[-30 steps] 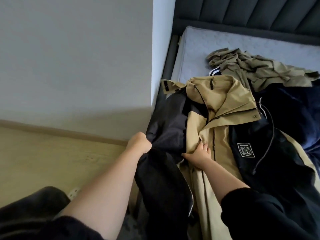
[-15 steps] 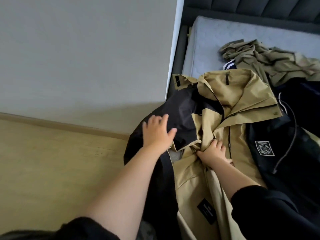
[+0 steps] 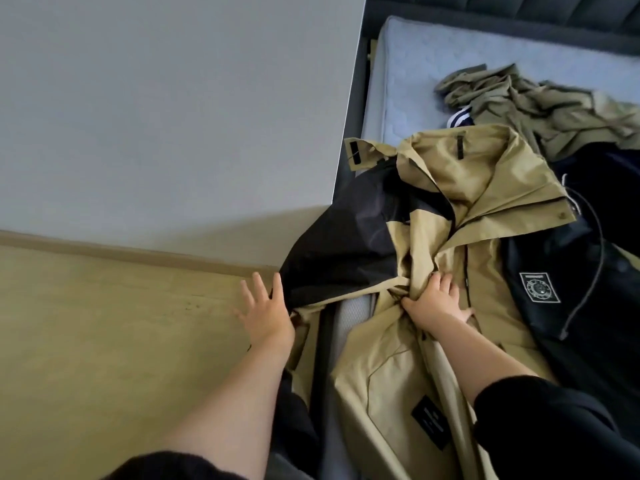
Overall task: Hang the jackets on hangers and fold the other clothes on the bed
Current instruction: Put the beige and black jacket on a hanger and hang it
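Fabric bunches under the right hand, which lies on the front of the tan and black nylon jacket. Its fingers look fairly straight, pressing down, but I cannot tell whether the thumb pinches a fold. The left hand is spread wide and holds nothing, just beside the edge of the jacket's black sleeve, out over the pale wooden floor.

The jacket lies on the grey-mattressed bed with its long axis running away from the person, collar far and hem near. Its sleeve spills off the bed's left edge, so the left hand is the nearer one to gather it. No hanger is in view. A dark navy jacket with a white square patch lies to the right, a crumpled olive garment beyond.
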{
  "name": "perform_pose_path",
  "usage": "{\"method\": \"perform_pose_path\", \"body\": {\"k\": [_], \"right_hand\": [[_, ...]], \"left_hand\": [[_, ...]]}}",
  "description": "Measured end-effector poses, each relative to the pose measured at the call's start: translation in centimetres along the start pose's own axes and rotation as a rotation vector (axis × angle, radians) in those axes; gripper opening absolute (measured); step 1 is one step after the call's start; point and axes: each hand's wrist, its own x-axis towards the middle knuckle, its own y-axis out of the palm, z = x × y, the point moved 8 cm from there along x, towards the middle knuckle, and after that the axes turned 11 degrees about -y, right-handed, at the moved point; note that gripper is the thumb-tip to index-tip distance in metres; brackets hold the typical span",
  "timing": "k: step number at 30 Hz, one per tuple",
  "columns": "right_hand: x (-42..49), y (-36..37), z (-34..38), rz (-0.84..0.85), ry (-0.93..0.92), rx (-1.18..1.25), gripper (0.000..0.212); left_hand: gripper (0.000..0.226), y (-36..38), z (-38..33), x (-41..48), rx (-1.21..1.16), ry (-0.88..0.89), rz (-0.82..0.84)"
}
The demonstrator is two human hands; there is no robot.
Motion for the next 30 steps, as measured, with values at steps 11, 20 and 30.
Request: {"method": "perform_pose_path", "body": {"k": [11, 20, 30], "right_hand": [[-5.0, 0.4, -1.9, -0.077, -0.254, 0.188, 0.079], [-9.4, 0.0, -4.1, -0.059, -0.323, 0.394, 0.077], [-22.2, -2.6, -3.3, -0.125, -0.526, 0.506, 0.049]], "left_hand": [[0.055, -2.0, -7.5, -9.5, -0.313, 0.214, 0.321], [0.073, 0.0, -6.2, -15.9, -0.496, 0.106, 0.508], [0.004, -1.2, -5.6, -21.2, -1.193, -0.163, 0.911]]}}
